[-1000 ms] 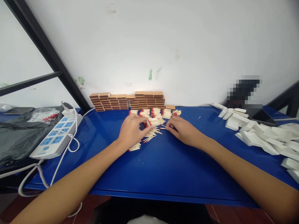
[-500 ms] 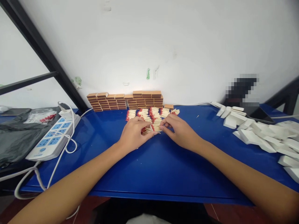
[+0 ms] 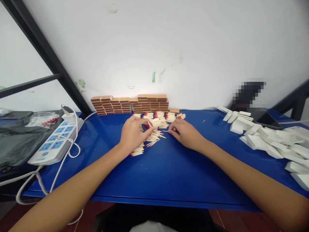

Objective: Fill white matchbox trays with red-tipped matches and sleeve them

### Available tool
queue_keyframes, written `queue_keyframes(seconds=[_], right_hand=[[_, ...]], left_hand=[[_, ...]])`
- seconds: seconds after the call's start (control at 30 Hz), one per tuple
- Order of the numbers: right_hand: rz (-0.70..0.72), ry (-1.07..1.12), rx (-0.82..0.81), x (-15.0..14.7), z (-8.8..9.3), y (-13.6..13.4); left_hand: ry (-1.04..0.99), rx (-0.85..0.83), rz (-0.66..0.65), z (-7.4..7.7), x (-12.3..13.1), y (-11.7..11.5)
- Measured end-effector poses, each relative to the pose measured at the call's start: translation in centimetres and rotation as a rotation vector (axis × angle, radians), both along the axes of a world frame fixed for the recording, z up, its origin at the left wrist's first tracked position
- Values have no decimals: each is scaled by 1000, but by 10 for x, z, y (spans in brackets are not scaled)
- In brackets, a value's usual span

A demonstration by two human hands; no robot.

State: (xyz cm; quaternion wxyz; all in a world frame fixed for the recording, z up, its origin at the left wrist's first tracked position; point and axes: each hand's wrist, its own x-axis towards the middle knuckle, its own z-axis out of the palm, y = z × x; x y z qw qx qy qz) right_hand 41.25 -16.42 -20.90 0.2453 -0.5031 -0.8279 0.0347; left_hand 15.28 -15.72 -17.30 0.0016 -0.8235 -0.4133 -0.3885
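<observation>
A heap of red-tipped matches [image 3: 154, 135] lies on the blue table [image 3: 169, 174], in front of stacked brown matchboxes [image 3: 131, 104] against the wall. My left hand [image 3: 132, 133] curls around a small white matchbox tray [image 3: 154, 122] filled with matches, fingers closed on it. My right hand [image 3: 184, 133] rests palm down just right of the heap, its fingertips pinched at loose matches by the tray. Further bundles of matches [image 3: 166, 116] lie behind both hands.
A white and blue power strip [image 3: 56, 143] with looped cables sits at the left, beside a dark plastic bag [image 3: 16, 138]. Several white empty box trays [image 3: 267, 141] are piled at the right. A black diagonal frame bar [image 3: 48, 58] crosses the wall at the left.
My hands were together over the tray half a second ago; now they have drawn slightly apart, the left lifting the tray and the right dropping to the loose matches.
</observation>
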Motion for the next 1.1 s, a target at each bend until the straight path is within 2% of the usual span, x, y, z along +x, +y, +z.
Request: queue_keyframes(seconds=[0.37, 1.1], right_hand=[[93, -11, 63, -5, -1, 5], [83, -31, 56, -5, 0, 4]], left_hand=[[34, -23, -20, 0, 2, 0], [35, -13, -36, -1, 0, 1]])
